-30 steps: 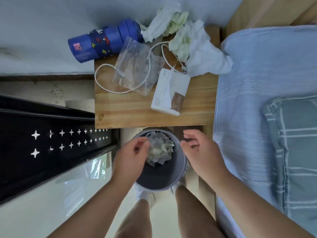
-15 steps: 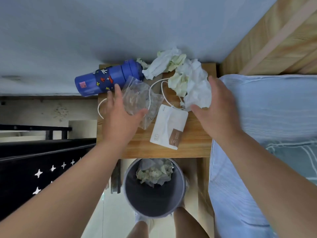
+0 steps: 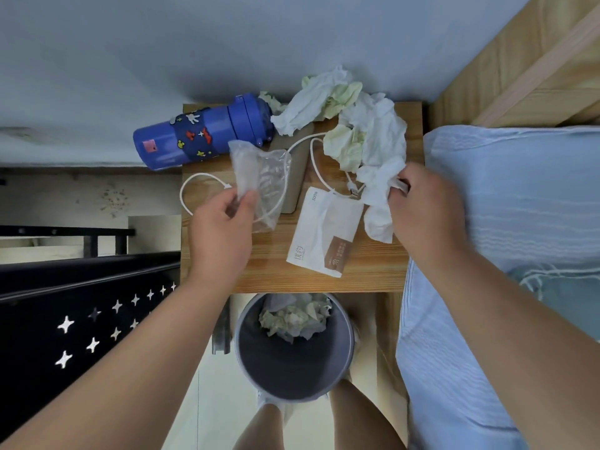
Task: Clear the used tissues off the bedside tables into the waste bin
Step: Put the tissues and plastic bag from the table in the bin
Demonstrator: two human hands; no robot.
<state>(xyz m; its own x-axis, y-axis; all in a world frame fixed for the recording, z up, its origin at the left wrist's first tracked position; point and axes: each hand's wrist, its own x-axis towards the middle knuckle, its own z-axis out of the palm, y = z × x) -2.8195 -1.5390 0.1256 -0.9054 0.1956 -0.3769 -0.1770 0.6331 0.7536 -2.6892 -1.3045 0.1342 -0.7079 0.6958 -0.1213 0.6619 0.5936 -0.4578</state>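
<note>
The wooden counter (image 3: 276, 274) is being hemmed in by a grey wall behind and a bed (image 3: 506, 177) on the right. A white tissue (image 3: 378, 219) at the near edge of the far-right heap of used tissues (image 3: 383, 131) is being gripped by the right hand (image 3: 425, 219), its fingers curled and partly hidden by the tissue. A clear plastic bag (image 3: 266, 180) is being pinched by the left hand (image 3: 220, 238). The waste bin (image 3: 292, 371), standing near, is already holding crumpled tissues.

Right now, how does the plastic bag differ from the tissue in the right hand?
The plastic bag is clear and glossy; the tissue is white, opaque and crumpled. The left hand pinches the bag; the right hand grips the tissue. Both are above the wooden table, not yet in the bin.
</note>
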